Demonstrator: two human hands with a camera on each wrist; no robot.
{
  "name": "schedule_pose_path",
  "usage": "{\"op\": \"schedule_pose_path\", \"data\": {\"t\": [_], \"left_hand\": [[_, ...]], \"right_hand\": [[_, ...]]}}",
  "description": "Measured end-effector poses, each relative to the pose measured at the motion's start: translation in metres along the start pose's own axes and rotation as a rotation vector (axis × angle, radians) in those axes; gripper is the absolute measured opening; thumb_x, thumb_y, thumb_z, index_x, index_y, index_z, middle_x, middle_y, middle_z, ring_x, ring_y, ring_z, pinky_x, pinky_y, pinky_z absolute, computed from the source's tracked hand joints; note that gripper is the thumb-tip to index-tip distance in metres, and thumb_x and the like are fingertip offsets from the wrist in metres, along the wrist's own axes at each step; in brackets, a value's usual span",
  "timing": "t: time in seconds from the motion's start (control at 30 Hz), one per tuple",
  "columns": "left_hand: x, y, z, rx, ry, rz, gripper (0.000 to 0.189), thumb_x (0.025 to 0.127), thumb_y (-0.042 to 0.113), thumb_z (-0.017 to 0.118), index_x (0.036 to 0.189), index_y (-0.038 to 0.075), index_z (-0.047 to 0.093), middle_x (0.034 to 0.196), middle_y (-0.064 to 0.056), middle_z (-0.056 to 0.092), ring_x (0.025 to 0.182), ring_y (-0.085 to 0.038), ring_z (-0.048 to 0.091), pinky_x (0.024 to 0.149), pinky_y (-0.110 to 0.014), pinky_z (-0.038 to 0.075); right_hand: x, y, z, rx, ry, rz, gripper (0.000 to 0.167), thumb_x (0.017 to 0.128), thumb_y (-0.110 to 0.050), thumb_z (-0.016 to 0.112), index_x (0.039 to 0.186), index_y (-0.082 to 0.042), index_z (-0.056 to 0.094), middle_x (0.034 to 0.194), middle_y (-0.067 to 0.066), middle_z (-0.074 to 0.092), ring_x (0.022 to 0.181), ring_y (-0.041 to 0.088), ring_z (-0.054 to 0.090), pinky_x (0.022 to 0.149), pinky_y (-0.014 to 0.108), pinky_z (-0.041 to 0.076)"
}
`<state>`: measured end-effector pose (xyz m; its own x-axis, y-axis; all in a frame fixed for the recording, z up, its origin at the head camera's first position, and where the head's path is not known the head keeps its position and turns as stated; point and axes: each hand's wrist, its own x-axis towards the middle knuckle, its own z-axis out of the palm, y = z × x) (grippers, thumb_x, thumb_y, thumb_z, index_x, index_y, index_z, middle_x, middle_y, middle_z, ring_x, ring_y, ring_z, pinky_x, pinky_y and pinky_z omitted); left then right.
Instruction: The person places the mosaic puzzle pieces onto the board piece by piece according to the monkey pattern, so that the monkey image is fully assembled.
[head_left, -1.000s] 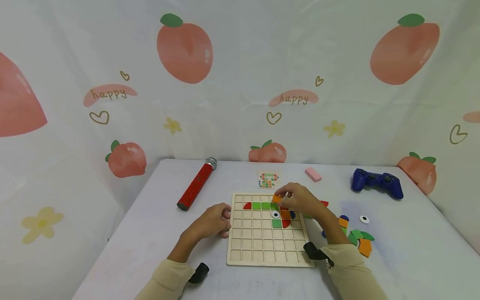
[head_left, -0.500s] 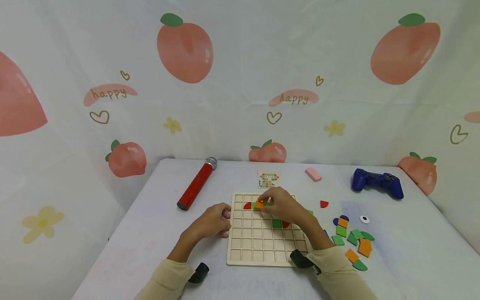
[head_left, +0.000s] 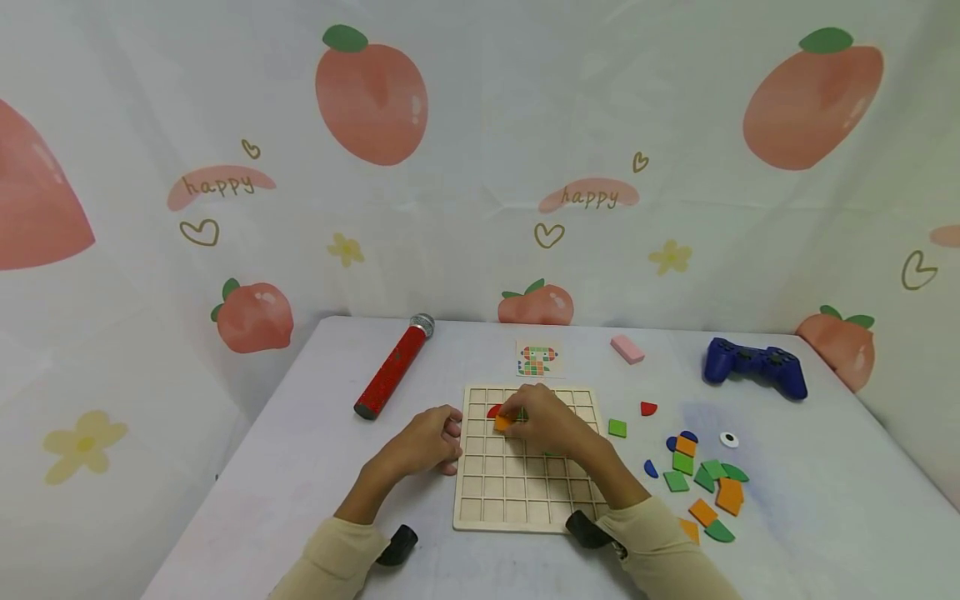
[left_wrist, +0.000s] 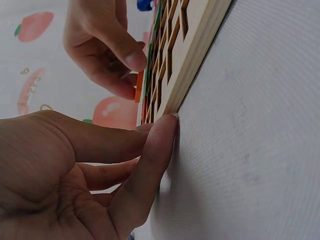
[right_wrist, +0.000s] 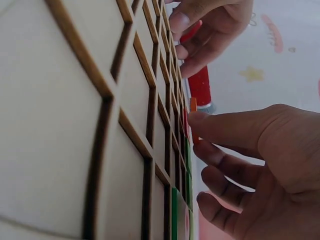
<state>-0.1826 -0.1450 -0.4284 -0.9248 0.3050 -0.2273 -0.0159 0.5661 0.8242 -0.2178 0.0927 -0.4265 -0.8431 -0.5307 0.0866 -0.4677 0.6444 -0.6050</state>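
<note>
My right hand (head_left: 551, 423) pinches an orange square tile (head_left: 503, 423) between thumb and fingers, above the upper left part of a wooden grid board (head_left: 492, 488). In the right wrist view the orange tile (right_wrist: 193, 105) stands on edge, just off the board's face. A red rounded tile (head_left: 494, 411) lies in the grid near it; the hand hides most of the other placed tiles. My left hand (head_left: 425, 440) is at the board's left side, and its fingertips touch the rim in the left wrist view, with the fingers relaxed.
A pattern card (head_left: 537, 359) and a pink block (head_left: 627, 349) lie behind the board. To the left is a red microphone (head_left: 393, 367); at the right back, a blue game controller (head_left: 753, 365). Several loose tiles, one a green square (head_left: 617, 427), are scattered to the right.
With the orange tile in its grip, my right hand has moved left and slightly nearer across the board, uncovering loose tiles at the right. My left hand stays put.
</note>
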Motion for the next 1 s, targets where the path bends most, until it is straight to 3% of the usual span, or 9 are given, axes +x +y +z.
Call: {"op": "schedule_pose_path", "data": {"t": [0.43, 0.7, 1.0], "left_hand": [[-0.0002, -0.0012, 0.0, 0.008, 0.001, 0.01, 0.049, 0.093, -0.007, 0.067, 0.14, -0.008, 0.054, 0.111, -0.012, 0.061, 0.08, -0.018, 0.064, 0.069, -0.028, 0.065], [-0.0013, -0.0011, 0.0006, 0.007, 0.003, 0.005, 0.048, 0.092, -0.007, 0.069, 0.139, -0.008, 0.055, 0.108, -0.011, 0.06, 0.079, -0.018, 0.064, 0.069, -0.029, 0.065], [-0.001, 0.0004, -0.0004, 0.009, 0.001, 0.003, 0.048, 0.093, -0.006, 0.069, 0.139, -0.007, 0.055, 0.108, -0.011, 0.061, 0.08, -0.018, 0.064, 0.068, -0.027, 0.065]], "right_hand": [[0.0017, -0.0018, 0.008, -0.036, 0.0, -0.007, 0.018, 0.087, -0.004, 0.084, 0.104, -0.005, 0.079, 0.096, 0.002, 0.07, 0.098, 0.02, 0.057, 0.089, 0.041, 0.054], [0.0024, -0.0062, 0.0078, 0.022, -0.032, 0.02, 0.026, 0.089, -0.005, 0.083, 0.114, -0.006, 0.078, 0.087, -0.003, 0.066, 0.083, 0.014, 0.056, 0.073, 0.029, 0.051], [0.0011, -0.0095, 0.0077, 0.059, -0.061, 0.034, 0.031, 0.089, -0.004, 0.082, 0.119, -0.007, 0.077, 0.094, -0.002, 0.069, 0.09, 0.015, 0.059, 0.081, 0.033, 0.055]]}}
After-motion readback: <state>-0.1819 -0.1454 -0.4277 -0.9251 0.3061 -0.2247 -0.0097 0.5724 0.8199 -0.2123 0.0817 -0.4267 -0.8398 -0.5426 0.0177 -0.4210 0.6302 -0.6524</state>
